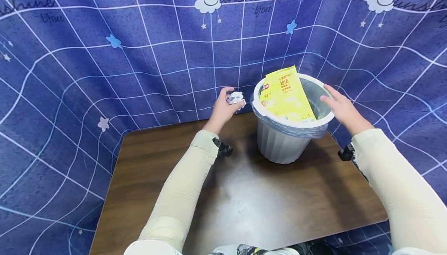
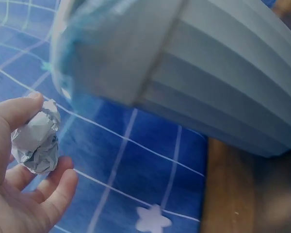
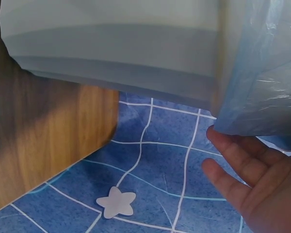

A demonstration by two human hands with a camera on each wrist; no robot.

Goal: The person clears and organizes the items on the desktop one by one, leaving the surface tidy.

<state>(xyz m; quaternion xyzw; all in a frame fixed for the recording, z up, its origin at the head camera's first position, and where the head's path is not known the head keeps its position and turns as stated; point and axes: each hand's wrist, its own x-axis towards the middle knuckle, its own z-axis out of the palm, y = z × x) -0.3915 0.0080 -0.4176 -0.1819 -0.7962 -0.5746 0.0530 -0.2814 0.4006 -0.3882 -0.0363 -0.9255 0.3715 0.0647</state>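
My left hand point(image 1: 222, 111) pinches a crumpled ball of white paper point(image 1: 236, 98) between thumb and fingers, just left of the trash can. In the left wrist view the paper ball point(image 2: 38, 141) sits in the fingers, apart from the can. The grey ribbed trash can point(image 1: 279, 140) stands upright on the table, with a white rim and a thin plastic liner point(image 1: 316, 131) folded over it. A yellow printed packet point(image 1: 288, 96) sticks up out of it. My right hand point(image 1: 343, 109) is at the can's right rim, fingers extended; in the right wrist view the fingertips point(image 3: 218, 136) meet the liner's edge.
The brown wooden table point(image 1: 150, 162) has rounded corners. A blue curtain point(image 1: 157, 53) with white grid lines, clouds and stars hangs behind the table and along both sides. The can stands near the table's back right corner.
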